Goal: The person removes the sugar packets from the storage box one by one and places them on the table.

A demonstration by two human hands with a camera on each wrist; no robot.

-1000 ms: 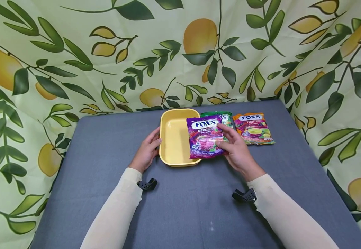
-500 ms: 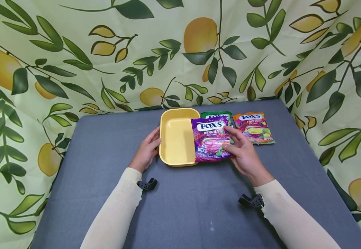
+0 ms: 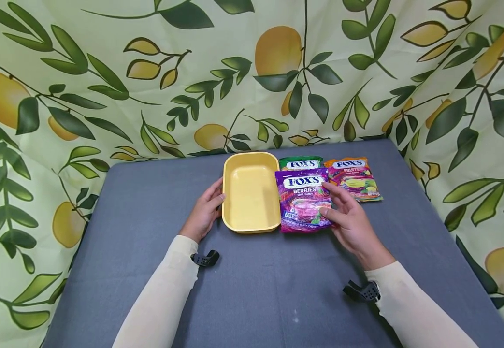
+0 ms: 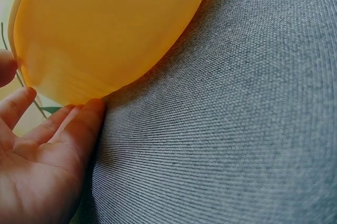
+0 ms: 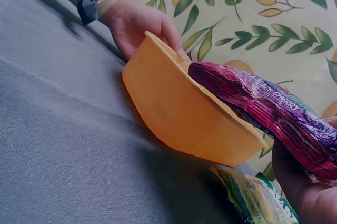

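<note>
My right hand [image 3: 356, 227] pinches a purple bag of Fox's Berries candy [image 3: 305, 200] by its right side, thumb on the front. In the right wrist view the candy bag [image 5: 263, 110] is held up off the table, its bottom edge nearer the camera. A yellow rectangular tub [image 3: 252, 193] stands on the table just left of the bag, with nothing in it. My left hand [image 3: 203, 210] holds the tub's left side, thumb at the rim. In the left wrist view the left hand [image 4: 50, 155] has its fingertips against the outer wall.
Behind the purple bag lies a green Fox's candy bag [image 3: 300, 162], partly hidden. Beside it, to the right, is an orange Fox's Fruits bag [image 3: 356, 179]. A grey cloth covers the table [image 3: 252, 290]. A leaf-and-fruit printed curtain [image 3: 217, 87] hangs behind.
My right hand has drawn the purple candy bag from over the tub's right edge, rightward and toward me. The left hand and the tub have stayed in place.
</note>
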